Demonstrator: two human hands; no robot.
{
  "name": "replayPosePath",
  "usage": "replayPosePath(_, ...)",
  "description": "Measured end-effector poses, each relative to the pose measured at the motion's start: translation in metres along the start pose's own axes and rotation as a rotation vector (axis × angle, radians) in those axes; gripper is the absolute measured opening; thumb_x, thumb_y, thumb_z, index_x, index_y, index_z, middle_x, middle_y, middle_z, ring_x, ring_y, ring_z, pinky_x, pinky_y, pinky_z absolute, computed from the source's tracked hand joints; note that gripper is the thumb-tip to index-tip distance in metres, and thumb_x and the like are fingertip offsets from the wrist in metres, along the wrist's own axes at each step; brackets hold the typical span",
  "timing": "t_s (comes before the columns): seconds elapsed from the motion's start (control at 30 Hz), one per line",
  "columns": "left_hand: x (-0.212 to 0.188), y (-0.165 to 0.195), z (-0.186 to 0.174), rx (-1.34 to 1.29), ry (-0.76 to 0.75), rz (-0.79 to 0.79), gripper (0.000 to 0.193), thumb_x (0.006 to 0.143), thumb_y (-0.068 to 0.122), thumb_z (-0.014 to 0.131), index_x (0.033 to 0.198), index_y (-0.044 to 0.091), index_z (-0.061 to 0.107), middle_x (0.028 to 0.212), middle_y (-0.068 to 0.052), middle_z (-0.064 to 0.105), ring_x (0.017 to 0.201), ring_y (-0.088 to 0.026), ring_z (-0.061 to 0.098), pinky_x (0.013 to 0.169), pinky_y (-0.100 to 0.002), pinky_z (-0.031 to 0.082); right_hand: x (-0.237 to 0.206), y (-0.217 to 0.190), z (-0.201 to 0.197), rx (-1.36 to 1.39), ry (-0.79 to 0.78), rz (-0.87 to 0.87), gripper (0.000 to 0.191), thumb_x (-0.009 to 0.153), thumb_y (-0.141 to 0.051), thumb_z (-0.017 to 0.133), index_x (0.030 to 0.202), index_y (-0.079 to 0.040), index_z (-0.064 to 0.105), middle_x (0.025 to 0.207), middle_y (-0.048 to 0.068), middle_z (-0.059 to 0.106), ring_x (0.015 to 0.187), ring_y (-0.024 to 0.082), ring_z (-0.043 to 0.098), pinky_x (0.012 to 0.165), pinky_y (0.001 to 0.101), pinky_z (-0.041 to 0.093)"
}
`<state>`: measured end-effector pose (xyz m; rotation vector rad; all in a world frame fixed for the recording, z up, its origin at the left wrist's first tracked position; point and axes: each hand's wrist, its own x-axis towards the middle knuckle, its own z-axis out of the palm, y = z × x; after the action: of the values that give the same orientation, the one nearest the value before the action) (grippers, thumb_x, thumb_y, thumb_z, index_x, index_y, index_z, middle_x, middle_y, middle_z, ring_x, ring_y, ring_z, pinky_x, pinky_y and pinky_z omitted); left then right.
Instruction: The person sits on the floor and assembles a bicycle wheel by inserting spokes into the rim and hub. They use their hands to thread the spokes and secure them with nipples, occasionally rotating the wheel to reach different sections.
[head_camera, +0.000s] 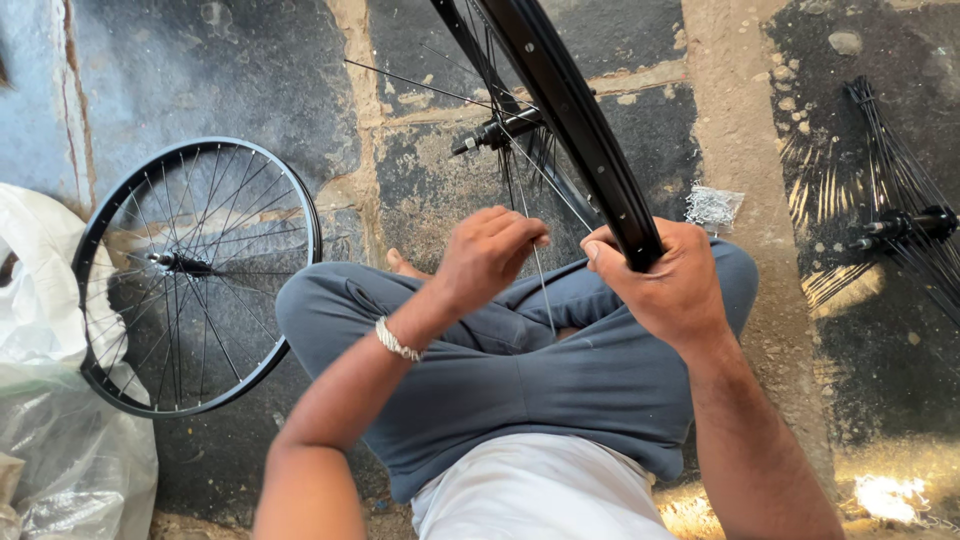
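Black rim (575, 115) gripped by right hand (665, 285); left hand (490, 255) apparently pinches a thin spoke (543, 290).

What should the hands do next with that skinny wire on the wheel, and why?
Probably guide the loose spoke up toward a hole in the black rim. The left hand pinches the spoke close to the rim, while the right hand grips the rim and steadies it over the lap. The spoke's outer end appears not yet seated, though that spot is hard to see.
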<state>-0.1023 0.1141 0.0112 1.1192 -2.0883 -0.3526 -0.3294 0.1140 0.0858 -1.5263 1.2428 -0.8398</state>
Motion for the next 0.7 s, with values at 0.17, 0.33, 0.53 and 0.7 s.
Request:
replayPosePath(0.17, -0.001, 0.032, -0.003, -0.689, 0.172, -0.214, 0.024, 0.107, 0.019, 0.062, 0.126, 0.004, 0.063, 0.114, -0.005, 0.073, 0.111, -0.017, 0.070, 0.099, -0.033, 0.056, -0.005, -0.001, 0.007, -0.013, 0.005, 0.044, 0.007, 0.089, -0.010, 0.075, 0.092, -0.004, 0.077, 0.066, -0.007, 0.060, 0.060, -0.001, 0.050, 0.050, 0.0203, 0.038)
replayPosePath(0.33, 0.003, 0.052, 0.003, -1.018, 0.300, -0.256, 0.028, 0.111, 0.019, 0.058, 0.134, 0.003, 0.056, 0.125, -0.006, 0.060, 0.122, -0.017, 0.061, 0.108, -0.033, 0.050, -0.022, -0.026, 0.025, -0.089, -0.024, 0.140, 0.015, 0.088, -0.015, 0.079, 0.083, -0.003, 0.073, 0.062, -0.004, 0.054, 0.057, 0.003, 0.046, 0.047, 0.0236, 0.035)
replayPosePath(0.53, -0.038, 0.077, -0.017, -1.345, 0.329, -0.204, 0.027, 0.123, 0.029, 0.048, 0.121, 0.004, 0.058, 0.113, -0.005, 0.063, 0.110, -0.010, 0.059, 0.101, -0.029, 0.050, -0.065, -0.057, 0.064, 0.018, 0.000, 0.114, 0.019, 0.089, -0.016, 0.078, 0.088, 0.001, 0.069, 0.068, 0.002, 0.063, 0.057, 0.009, 0.057, 0.051, 0.0239, 0.044)
replayPosePath(0.7, -0.061, 0.062, -0.030, -1.420, 0.390, -0.246, 0.028, 0.118, 0.031, 0.050, 0.121, 0.004, 0.059, 0.114, -0.002, 0.063, 0.111, -0.010, 0.061, 0.102, -0.031, 0.049, -0.082, -0.050, 0.088, 0.190, -0.055, 0.069, 0.019, 0.093, -0.014, 0.075, 0.103, 0.001, 0.067, 0.077, 0.002, 0.063, 0.061, 0.010, 0.057, 0.054, 0.0227, 0.045)
